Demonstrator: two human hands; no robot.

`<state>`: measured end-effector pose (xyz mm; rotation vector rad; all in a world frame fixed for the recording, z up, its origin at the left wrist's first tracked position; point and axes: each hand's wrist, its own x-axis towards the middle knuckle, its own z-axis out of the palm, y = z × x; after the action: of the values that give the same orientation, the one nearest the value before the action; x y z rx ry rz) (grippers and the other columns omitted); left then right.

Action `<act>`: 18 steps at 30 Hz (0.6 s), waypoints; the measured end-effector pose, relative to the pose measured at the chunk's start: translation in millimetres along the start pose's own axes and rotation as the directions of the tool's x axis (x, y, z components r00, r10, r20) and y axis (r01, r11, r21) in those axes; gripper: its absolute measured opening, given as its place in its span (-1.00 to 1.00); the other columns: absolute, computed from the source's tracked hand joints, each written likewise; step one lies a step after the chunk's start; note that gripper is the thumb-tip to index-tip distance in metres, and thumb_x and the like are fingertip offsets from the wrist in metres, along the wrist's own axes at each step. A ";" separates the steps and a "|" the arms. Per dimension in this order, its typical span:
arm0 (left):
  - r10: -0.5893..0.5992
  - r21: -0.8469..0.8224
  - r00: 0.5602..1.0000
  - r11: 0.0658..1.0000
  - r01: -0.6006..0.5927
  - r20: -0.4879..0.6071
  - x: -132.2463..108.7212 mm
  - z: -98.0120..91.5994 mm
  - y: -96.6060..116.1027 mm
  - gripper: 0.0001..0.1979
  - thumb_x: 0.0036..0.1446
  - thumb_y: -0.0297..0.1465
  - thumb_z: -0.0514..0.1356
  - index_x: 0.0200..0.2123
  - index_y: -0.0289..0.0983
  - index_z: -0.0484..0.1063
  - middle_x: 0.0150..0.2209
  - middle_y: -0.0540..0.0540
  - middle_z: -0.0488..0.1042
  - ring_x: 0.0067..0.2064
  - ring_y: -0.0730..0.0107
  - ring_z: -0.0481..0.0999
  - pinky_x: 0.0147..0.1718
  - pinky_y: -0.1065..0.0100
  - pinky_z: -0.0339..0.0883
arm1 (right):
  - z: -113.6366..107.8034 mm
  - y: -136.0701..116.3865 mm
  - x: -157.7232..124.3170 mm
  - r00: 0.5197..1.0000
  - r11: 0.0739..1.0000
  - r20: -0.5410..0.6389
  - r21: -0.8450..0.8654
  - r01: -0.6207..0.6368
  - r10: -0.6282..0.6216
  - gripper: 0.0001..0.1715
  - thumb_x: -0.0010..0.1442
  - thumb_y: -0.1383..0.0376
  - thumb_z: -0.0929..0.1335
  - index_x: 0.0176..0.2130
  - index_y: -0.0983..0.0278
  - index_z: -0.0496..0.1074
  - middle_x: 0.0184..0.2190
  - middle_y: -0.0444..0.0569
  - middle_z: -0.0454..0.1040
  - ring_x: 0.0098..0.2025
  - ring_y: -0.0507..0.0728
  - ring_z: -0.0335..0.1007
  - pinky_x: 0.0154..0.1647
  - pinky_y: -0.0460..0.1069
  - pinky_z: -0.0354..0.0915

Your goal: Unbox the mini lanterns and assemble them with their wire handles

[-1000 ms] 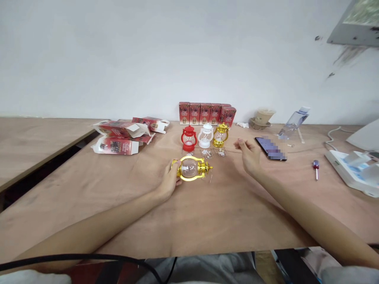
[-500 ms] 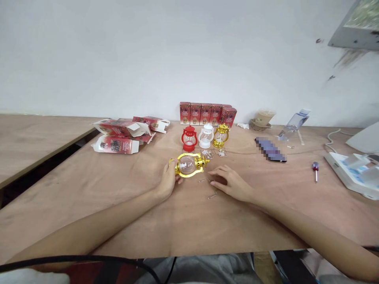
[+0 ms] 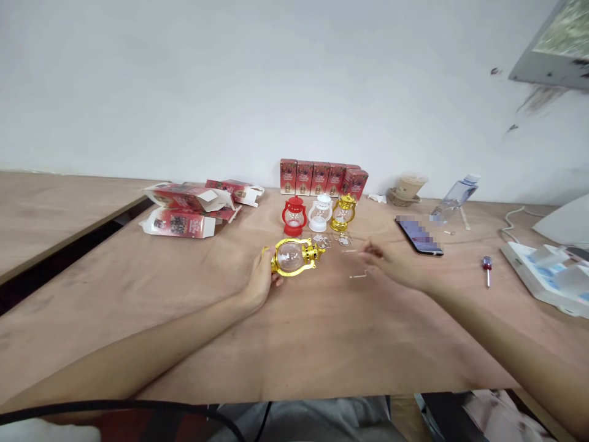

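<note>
On its side in my left hand (image 3: pixel 263 275) lies a gold lantern (image 3: pixel 291 256) with a clear globe; my fingers close round its base and its top points right. My right hand (image 3: pixel 384 261), smeared by motion, has its fingers drawn together at thin bent wire (image 3: pixel 358 276), seemingly a lantern handle; its two thin ends show left of and below the fingers. Behind stand a red lantern (image 3: pixel 294 216), a white lantern (image 3: pixel 320 213) and a second gold lantern (image 3: pixel 343 213) in a row. Small white parts and wire (image 3: pixel 344 240) lie in front of them.
Red printed boxes (image 3: pixel 320 178) stand along the wall. Opened boxes (image 3: pixel 184 222) are heaped at left. On the right are a phone (image 3: pixel 419 236), a cup (image 3: pixel 407 190), a tilted bottle (image 3: pixel 455 199), a screwdriver (image 3: pixel 487 270) and a white power strip (image 3: pixel 547 279).
My right hand has moved right and away from me, its fingers drawing in, and the bent wire has shifted with it. My left hand still grips the gold lantern in the same place.
</note>
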<state>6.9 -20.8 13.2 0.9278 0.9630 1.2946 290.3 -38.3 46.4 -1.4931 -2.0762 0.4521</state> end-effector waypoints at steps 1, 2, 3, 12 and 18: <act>0.002 -0.001 1.000 1.000 -0.002 0.002 0.0 0.1 0.0 -0.71 -0.08 -0.16 0.13 -0.52 -0.24 0.13 -0.69 0.16 0.15 -0.70 0.65 0.06 -0.81 0.60 -0.01 | -13.1 11.3 6.3 0.999 0.998 -0.047 -0.064 -0.003 0.000 -0.79 0.19 0.15 0.25 -0.35 0.22 0.36 -0.50 -0.07 0.47 -0.44 0.13 0.40 -0.40 0.03 0.32; 0.005 0.000 1.000 1.000 -0.005 0.008 -0.1 0.3 0.1 -0.70 -0.09 -0.16 0.13 -0.53 -0.25 0.13 -0.69 0.16 0.15 -0.70 0.65 0.06 -0.81 0.60 -0.01 | -24.4 22.6 13.2 0.992 0.991 -0.126 -0.136 -0.003 -0.015 -0.79 0.16 0.15 0.27 -0.37 0.23 0.38 -0.50 -0.05 0.48 -0.43 0.14 0.40 -0.39 0.03 0.31; 0.007 0.001 1.000 1.000 -0.007 0.014 -0.2 0.5 0.2 -0.70 -0.10 -0.16 0.13 -0.53 -0.25 0.13 -0.69 0.16 0.15 -0.70 0.65 0.06 -0.81 0.60 -0.01 | -33.1 33.6 20.3 0.978 0.979 -0.206 -0.206 -0.003 -0.041 -0.78 0.15 0.15 0.28 -0.37 0.23 0.39 -0.46 -0.02 0.50 -0.40 0.16 0.42 -0.36 0.04 0.31; 0.019 0.009 1.000 1.000 -0.019 0.014 0.6 -1.3 -1.3 -0.71 -0.10 -0.16 0.12 -0.53 -0.25 0.15 -0.69 0.16 0.16 -0.70 0.65 0.06 -0.81 0.60 -0.01 | -2.0 92.5 45.0 0.979 0.839 -0.063 -0.529 0.130 -0.192 -0.69 0.26 0.28 0.18 -0.34 0.26 0.46 -0.32 0.07 0.54 -0.22 0.21 0.44 -0.13 0.10 0.33; 0.019 0.003 1.000 1.000 -0.019 0.009 -0.6 1.1 1.4 -0.73 -0.09 -0.19 0.12 -0.53 -0.25 0.15 -0.70 0.15 0.15 -0.71 0.65 0.06 -0.81 0.61 -0.01 | 6.1 98.8 39.3 0.980 0.850 -0.062 -0.511 0.130 -0.187 -0.67 0.28 0.26 0.16 -0.19 0.27 0.46 -0.21 0.09 0.53 -0.16 0.21 0.44 -0.07 0.12 0.34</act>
<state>7.5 -21.3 14.9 0.9469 0.9514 1.3041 352.5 31.6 -4.4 -1.5564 -2.3141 -0.2630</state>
